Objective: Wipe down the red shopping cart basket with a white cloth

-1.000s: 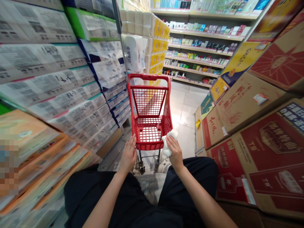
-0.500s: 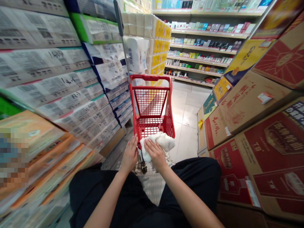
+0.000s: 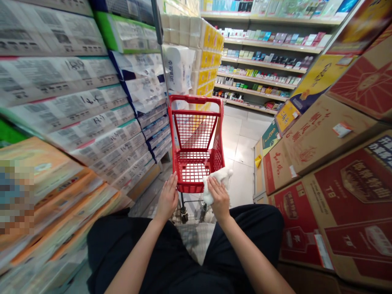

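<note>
A small red plastic shopping cart (image 3: 180,189) stands between my knees, its handle bar at the far end and its grid basket showing nothing inside. Against the near right corner of the basket, my right hand (image 3: 219,198) presses a white cloth (image 3: 227,176), which bunches up past the fingertips. My left hand (image 3: 168,200) rests at the near left corner with fingers stretched out, holding nothing. A grey pole (image 3: 164,69) rises from the cart's far left side. Below the basket two casters (image 3: 184,214) are visible on the floor.
Stacked packs (image 3: 101,122) line the left side, with orange packs (image 3: 61,196) nearer me. Wrapped tissue packs (image 3: 206,57) stand beyond the cart. Brown and red cartons (image 3: 306,155) crowd the right. Shelves of small boxes (image 3: 269,61) close off the aisle's far end.
My right hand and the cloth have slid right along the basket's near edge to its corner, uncovering the near rim. My left hand has stayed at the left corner.
</note>
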Motion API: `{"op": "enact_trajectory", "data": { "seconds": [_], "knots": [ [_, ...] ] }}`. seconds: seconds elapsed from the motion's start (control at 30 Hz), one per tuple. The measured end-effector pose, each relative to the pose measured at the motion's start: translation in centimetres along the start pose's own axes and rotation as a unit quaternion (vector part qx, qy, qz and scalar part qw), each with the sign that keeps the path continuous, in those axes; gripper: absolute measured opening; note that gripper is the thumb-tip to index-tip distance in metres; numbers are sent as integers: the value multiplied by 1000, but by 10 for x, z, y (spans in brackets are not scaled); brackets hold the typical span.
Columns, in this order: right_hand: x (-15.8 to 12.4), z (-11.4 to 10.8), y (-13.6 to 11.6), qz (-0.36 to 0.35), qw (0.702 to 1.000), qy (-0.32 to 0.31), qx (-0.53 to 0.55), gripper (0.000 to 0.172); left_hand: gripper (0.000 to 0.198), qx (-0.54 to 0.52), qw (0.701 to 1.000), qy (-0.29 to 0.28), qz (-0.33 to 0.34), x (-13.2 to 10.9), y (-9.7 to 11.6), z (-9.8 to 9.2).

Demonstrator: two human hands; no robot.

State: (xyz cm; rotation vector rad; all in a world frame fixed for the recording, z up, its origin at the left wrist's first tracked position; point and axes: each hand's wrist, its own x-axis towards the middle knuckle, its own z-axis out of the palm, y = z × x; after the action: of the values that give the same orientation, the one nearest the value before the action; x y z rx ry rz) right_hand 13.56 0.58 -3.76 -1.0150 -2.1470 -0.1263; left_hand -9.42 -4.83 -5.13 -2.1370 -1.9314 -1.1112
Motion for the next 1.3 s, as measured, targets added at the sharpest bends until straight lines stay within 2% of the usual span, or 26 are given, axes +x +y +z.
{"op": "enact_trajectory", "data": {
  "seconds": [0.17, 0.23, 0.3, 0.4, 0.6, 0.7, 0.77, 0.87, 1.0, 1.1, 1.2, 1.3],
  "knots": [
    [26, 37, -74, -39, 998, -53, 21, 47, 70, -1, 1000, -14, 7, -3, -4, -3],
    [33, 45, -88, -45, 997, -55, 23, 45, 74, 2, 1000, -23, 17, -4, -6, -4],
    [33, 44, -87, -57, 996, -56, 25, 46, 75, 5, 999, -29, 22, -4, -8, -4],
    [22, 27, -58, -94, 994, -52, 24, 46, 69, 10, 1000, -20, 16, -3, -6, -3],
    [-1, -27, 45, -88, 995, -30, -21, 42, 68, 7, 1000, -1, 11, 0, -3, 0],
    [-7, -36, 66, -61, 997, -21, -33, 43, 69, 2, 1000, 4, 8, 0, -3, 1],
    [-11, -31, 57, -32, 999, 2, -34, 45, 69, -1, 1000, 6, 3, 0, -2, 1],
    [-11, -13, 19, -2, 1000, 17, -21, 47, 69, -4, 1000, 7, 0, 0, -1, 2],
    [6, 17, -44, -25, 999, -23, 22, 47, 69, -3, 1000, 2, 7, -1, -3, 1],
    [24, 35, -77, -35, 998, -45, 42, 47, 71, -3, 1000, -9, 18, -3, -6, -1],
    [30, 38, -81, -56, 996, -54, 43, 47, 72, 4, 1000, -20, 22, -4, -8, -2],
    [20, 22, -52, -98, 993, -46, 35, 43, 70, 16, 1000, -11, 20, -2, -7, -2]
  ]
}}
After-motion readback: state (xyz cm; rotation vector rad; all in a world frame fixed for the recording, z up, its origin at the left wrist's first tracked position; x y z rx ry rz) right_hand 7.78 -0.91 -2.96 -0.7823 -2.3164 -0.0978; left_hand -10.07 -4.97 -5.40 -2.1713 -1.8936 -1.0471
